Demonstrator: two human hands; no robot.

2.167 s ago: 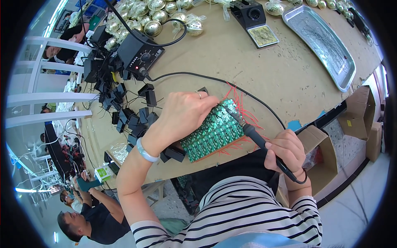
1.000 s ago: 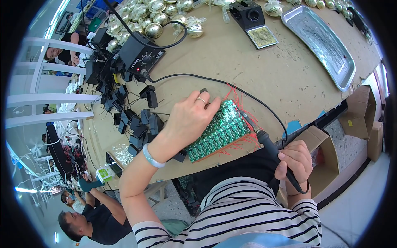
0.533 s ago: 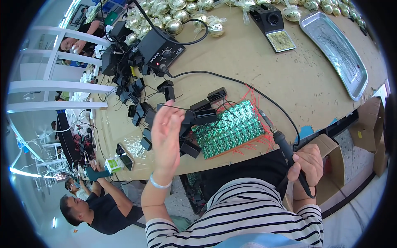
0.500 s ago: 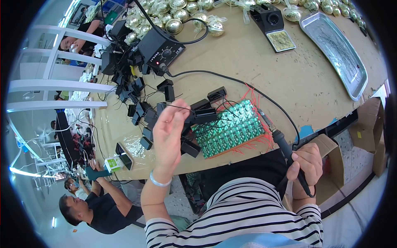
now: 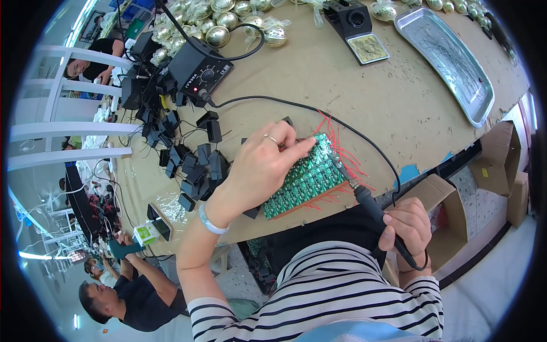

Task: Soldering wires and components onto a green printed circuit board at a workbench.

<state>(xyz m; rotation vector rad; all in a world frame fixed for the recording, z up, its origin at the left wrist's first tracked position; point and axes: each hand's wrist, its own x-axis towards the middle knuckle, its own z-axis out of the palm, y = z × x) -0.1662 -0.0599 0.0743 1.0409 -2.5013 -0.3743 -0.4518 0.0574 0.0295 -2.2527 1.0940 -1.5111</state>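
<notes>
My left hand (image 5: 263, 162), with a ring and a pale bangle, reaches over the green circuit board panel (image 5: 307, 191). Its fingers are curled and pinched at the panel's far edge; whatever they hold is too small or hidden to make out. My right hand (image 5: 411, 226) is wrapped around the dark handle of a soldering iron (image 5: 371, 206). The iron's tip points up and left, over the panel's right part, close to the left fingertips. Thin red wires (image 5: 341, 149) stick out along the panel's far and right edges. Part of the panel lies hidden under my left hand.
Black plastic cases with leads (image 5: 196, 168) pile up at left. Behind them stands the soldering station (image 5: 200, 69), its cord crossing the table. An iron stand with sponge (image 5: 367, 48), a metal tray (image 5: 450, 62) and gold balls (image 5: 217, 36) lie further back. A co-worker (image 5: 134, 296) sits at left.
My left hand has moved right from above the black cases onto the panel, its fingers now pinched there. The iron's tip has come in from beside the panel to over it. The view has shifted slightly.
</notes>
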